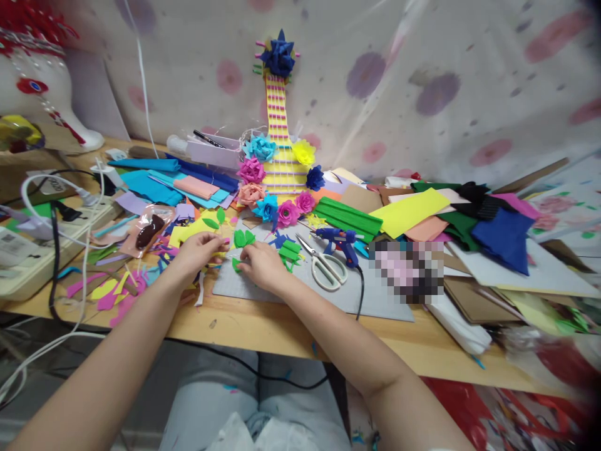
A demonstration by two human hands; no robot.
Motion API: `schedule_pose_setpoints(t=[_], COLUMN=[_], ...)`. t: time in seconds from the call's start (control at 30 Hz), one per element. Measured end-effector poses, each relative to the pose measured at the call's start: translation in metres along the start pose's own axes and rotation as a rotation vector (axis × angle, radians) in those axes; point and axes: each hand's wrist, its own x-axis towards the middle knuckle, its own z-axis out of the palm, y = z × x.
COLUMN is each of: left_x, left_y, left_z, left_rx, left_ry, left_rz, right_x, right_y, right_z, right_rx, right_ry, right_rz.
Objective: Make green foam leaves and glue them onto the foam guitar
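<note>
My left hand is closed in a pinch above the left edge of a grey board. A tiny pink bit shows at its fingertips, too small to name. My right hand is curled, its fingertips closed on a green paper leaf. More green leaves lie just beyond those fingers. A folded green paper piece is to the right. White-handled scissors lie partly open on the board beside a blue glue gun.
A yellow paper guitar with paper flowers stands against the patterned curtain. Colourful scraps cover the table's left side, near a power strip with cables. Paper sheets, including a yellow one, are piled at right. A blurred patch hides one item.
</note>
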Motion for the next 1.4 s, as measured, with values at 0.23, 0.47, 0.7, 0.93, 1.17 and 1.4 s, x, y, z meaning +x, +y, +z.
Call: schedule_pose_setpoints(t=[0.23, 0.47, 0.7, 0.93, 1.17, 1.4], left_x=[0.000, 0.003, 0.006, 0.005, 0.007, 0.002], left_y=[-0.001, -0.011, -0.016, -0.014, -0.014, -0.006], left_z=[0.011, 0.012, 0.016, 0.023, 0.021, 0.024], left_rx=[-0.075, -0.036, -0.127, -0.291, -0.408, -0.425], left_ry=[-0.007, 0.014, -0.054, -0.166, -0.257, -0.287], left_rz=[-0.004, 0.114, 0.093, 0.052, 0.017, 0.012], right_x=[0.002, -0.004, -0.003, -0.005, -0.002, -0.003], right_y=[-0.001, -0.001, 0.003, 0.004, 0.002, 0.024], right_z=[0.009, 0.014, 0.015, 0.010, 0.012, -0.017], right_rx=[-0.048, -0.055, -0.049, -0.040, -0.055, 0.297], right_ry=[-0.009, 0.057, 0.052, 0.074, 0.039, 0.130], right_rz=[-0.037, -0.030, -0.052, -0.040, -0.041, 0.139])
